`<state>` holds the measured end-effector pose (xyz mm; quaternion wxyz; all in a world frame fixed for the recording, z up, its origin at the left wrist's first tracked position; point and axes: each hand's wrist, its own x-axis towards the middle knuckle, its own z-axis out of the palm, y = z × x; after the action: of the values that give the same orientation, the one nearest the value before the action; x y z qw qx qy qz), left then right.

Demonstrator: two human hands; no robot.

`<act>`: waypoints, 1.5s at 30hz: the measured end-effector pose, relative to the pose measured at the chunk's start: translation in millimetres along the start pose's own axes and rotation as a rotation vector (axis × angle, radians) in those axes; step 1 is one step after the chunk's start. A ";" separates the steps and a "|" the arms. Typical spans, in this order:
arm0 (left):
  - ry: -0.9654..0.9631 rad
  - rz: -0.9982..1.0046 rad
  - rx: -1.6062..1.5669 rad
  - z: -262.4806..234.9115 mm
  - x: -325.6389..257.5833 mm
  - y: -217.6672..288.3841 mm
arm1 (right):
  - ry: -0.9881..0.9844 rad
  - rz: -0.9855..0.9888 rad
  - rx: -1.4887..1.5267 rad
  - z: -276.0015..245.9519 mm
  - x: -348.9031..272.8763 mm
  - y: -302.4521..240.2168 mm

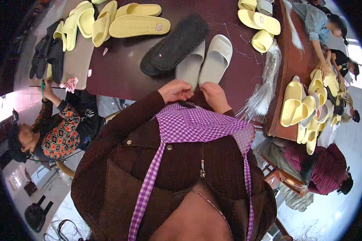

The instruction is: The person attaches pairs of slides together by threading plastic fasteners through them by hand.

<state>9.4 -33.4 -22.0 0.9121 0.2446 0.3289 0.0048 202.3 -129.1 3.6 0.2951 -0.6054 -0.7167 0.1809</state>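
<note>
A pair of grey slide slippers lies at the table's near edge, heels toward me: the left grey slipper [188,69] and the right grey slipper [216,62]. A black slipper [171,47], sole up, lies across part of the left one. At the left slipper's heel, my left hand [177,91] is closed with fingertips pinched. My right hand [214,97] pinches just beside it, at the right slipper's heel. Between the two hands is only a small gap. Whatever thin thing the fingertips hold is too small to make out.
Yellow slippers [138,26] lie at the far left, more yellow slippers [259,22] at the far right. A bundle of clear plastic strands [263,96] hangs over the table's right edge. Co-workers sit on both sides, near a right-hand table [283,130] piled with slippers.
</note>
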 end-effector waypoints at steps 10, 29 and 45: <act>0.172 0.150 -0.038 15.0 63.7 33.4 | -0.018 -0.055 -0.211 -17.9 57.3 65.7; 0.317 0.240 -0.186 27.0 90.2 47.0 | 0.356 0.343 0.071 -61.2 76.1 105.4; 0.456 0.286 0.182 34.5 83.2 59.3 | 0.131 0.581 -0.274 -45.6 147.1 227.3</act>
<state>104.4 17.6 -22.2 0.7790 0.3623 0.4866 0.1587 391.0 55.6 -71.9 0.1925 -0.8290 -0.5111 0.1201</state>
